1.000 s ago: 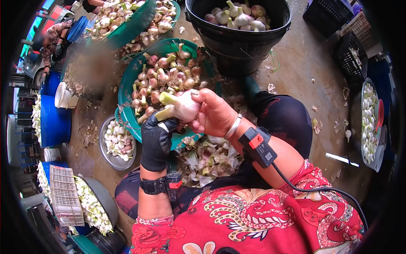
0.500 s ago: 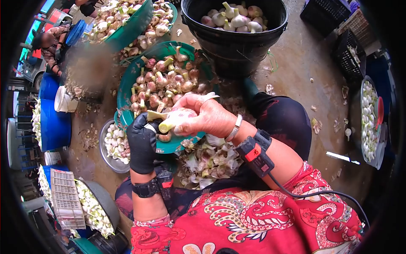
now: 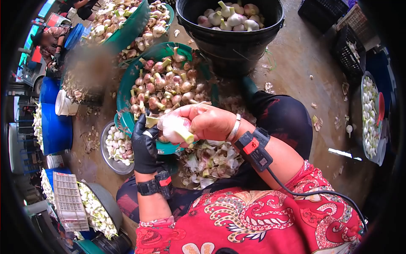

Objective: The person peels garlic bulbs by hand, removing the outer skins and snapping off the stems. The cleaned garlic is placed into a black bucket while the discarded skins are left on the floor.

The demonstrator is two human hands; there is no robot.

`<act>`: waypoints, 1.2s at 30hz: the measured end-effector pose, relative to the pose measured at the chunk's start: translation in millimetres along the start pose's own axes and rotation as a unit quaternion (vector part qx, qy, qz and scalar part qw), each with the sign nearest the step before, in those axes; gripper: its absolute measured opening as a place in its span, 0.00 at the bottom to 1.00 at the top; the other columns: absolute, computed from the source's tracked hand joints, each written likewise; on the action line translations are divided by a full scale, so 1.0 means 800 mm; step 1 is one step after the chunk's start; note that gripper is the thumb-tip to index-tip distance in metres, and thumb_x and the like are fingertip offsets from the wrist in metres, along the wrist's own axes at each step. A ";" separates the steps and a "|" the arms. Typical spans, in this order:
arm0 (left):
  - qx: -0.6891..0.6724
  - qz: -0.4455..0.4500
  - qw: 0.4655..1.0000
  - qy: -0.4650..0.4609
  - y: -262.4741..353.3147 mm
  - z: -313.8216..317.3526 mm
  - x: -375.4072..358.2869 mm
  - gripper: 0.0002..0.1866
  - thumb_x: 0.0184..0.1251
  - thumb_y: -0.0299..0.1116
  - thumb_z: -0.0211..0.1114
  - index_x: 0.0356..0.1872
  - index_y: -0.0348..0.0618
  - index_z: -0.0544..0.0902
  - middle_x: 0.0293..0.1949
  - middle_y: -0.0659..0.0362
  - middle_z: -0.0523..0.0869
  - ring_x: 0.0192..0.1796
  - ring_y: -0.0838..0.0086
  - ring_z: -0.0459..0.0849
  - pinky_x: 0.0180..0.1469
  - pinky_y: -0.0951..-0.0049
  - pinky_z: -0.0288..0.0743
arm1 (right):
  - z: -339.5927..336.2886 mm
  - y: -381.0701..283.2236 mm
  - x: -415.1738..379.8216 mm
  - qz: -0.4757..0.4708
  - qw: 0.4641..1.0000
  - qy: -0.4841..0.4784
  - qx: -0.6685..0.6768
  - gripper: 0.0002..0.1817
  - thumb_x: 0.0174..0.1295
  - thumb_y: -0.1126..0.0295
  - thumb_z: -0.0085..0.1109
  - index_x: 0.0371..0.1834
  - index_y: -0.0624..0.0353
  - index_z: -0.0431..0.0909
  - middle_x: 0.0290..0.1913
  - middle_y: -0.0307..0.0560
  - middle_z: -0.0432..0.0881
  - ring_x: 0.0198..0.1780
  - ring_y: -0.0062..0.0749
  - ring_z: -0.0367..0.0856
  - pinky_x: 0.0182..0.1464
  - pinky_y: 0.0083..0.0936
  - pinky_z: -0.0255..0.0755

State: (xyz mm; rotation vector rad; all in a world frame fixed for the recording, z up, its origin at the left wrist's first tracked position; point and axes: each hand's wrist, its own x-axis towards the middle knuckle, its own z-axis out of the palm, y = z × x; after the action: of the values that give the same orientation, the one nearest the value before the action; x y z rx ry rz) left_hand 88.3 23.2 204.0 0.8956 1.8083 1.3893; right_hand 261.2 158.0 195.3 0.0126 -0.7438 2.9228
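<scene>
"State the right hand (image 3: pixel 213 122)."
"Its fingers close round a smooth, rounded white garlic bulb (image 3: pixel 170 128), thick green stem (image 3: pixel 186 136) protruding, near the edge of the green basin (image 3: pixel 125 91)."
"And the left hand (image 3: pixel 144 149)?"
"Black-gloved, fingers partly curled beside the bulb; its grip I cannot tell."
"Below?"
"Heaped, papery husks (image 3: pixel 210 164)."

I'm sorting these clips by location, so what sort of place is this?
Probably a garlic-processing work area: a green basin of garlic bulbs, a black bucket holding more, and a heap of papery skins.
</scene>
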 end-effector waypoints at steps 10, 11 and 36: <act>0.293 0.220 0.930 -0.024 0.065 0.056 -0.034 0.29 0.50 0.23 0.71 0.56 0.33 0.74 0.45 0.60 0.76 0.45 0.73 0.79 0.46 0.72 0.76 | -0.008 0.003 0.014 -0.055 0.971 0.212 -0.095 0.06 0.65 0.67 0.54 0.41 0.55 0.77 0.26 0.32 0.73 0.24 0.18 0.68 0.25 0.19 0.64; 0.344 0.262 0.900 -0.043 0.066 0.062 -0.032 0.27 0.52 0.24 0.70 0.56 0.34 0.75 0.45 0.59 0.77 0.44 0.72 0.79 0.46 0.71 0.76 | -0.007 0.005 0.016 -0.055 0.971 0.212 -0.095 0.06 0.65 0.67 0.54 0.41 0.55 0.77 0.26 0.32 0.73 0.24 0.18 0.68 0.25 0.19 0.64; -0.076 -0.024 0.996 0.041 0.029 0.019 0.003 0.12 0.62 0.22 0.63 0.47 0.35 0.79 0.39 0.61 0.84 0.37 0.80 0.82 0.41 0.79 0.77 | -0.014 -0.034 -0.046 0.089 0.630 0.179 -0.751 0.14 0.57 0.61 0.61 0.37 0.62 0.83 0.30 0.50 0.84 0.33 0.37 0.84 0.41 0.34 0.77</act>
State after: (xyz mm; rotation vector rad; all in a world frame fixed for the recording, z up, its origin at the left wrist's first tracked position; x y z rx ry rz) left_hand 102.6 37.8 223.6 0.7207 1.7457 1.5292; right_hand 301.1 183.0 196.9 -0.7526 -2.7332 1.3518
